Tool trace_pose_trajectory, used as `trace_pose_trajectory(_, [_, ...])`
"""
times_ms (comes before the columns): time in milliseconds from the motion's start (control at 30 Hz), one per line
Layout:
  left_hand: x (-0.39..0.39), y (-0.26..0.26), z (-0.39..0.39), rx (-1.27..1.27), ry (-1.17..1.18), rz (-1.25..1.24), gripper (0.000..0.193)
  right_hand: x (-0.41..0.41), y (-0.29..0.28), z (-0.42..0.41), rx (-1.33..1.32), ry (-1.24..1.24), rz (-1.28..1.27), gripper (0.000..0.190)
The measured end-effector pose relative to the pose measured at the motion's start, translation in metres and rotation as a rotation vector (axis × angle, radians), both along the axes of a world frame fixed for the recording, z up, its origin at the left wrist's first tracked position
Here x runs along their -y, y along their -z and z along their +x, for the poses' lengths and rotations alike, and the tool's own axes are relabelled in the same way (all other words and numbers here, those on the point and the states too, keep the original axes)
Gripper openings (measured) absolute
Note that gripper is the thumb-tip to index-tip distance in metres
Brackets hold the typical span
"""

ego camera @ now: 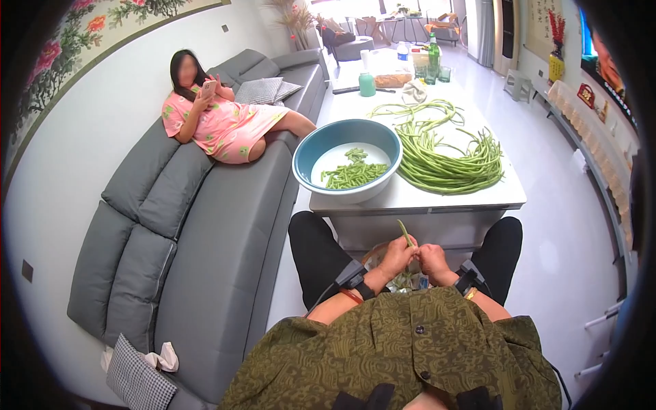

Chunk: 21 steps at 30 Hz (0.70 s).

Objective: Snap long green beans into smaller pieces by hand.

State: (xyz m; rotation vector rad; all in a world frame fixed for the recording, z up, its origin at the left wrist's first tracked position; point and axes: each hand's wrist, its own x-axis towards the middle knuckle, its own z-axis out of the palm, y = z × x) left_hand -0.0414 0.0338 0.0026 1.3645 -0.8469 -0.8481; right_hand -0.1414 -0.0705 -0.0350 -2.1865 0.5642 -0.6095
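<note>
My left hand (397, 258) pinches a short length of green long bean (405, 231), which points up and away from me. Curled fingers of my right hand (434, 262) meet the left fingertips at the bean's lower end; whether they grip it is hidden. Beyond my hands, on a white coffee table (410, 201), stands a basin (310, 177), blue inside and white outside. Cut bean pieces (356, 175) lie in its bottom. Right of the basin is a large coiled heap of whole long beans (446, 169). Under my hands, partly hidden, a container holds plant scraps (402, 281).
A person (223, 118) holding a phone (208, 88) sits on the grey sofa (220, 246) at left. Farther along the table are a pale green bottle (367, 84), a cloth (414, 92), glasses (444, 75) and a green glass bottle (433, 51). A low cabinet (589, 136) runs along the right.
</note>
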Motion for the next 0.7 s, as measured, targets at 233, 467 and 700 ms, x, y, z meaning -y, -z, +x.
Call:
trace_pose_trajectory(233, [-0.004, -0.005, 0.001, -0.029, 0.03, -0.009, 0.002, -0.018, -0.05, -0.009, 0.016, 0.016, 1.172, 0.018])
trace_pose_trajectory(467, [-0.002, -0.008, 0.005, -0.181, 0.107, -0.005, 0.004, -0.004, -0.021, -0.005, 0.045, -0.089, 1.038, 0.024])
trace_pose_trajectory(700, [-0.002, -0.006, 0.007, 0.02, 0.036, 0.007, 0.003, -0.026, -0.044, -0.004, -0.167, 0.113, -0.429, 0.031])
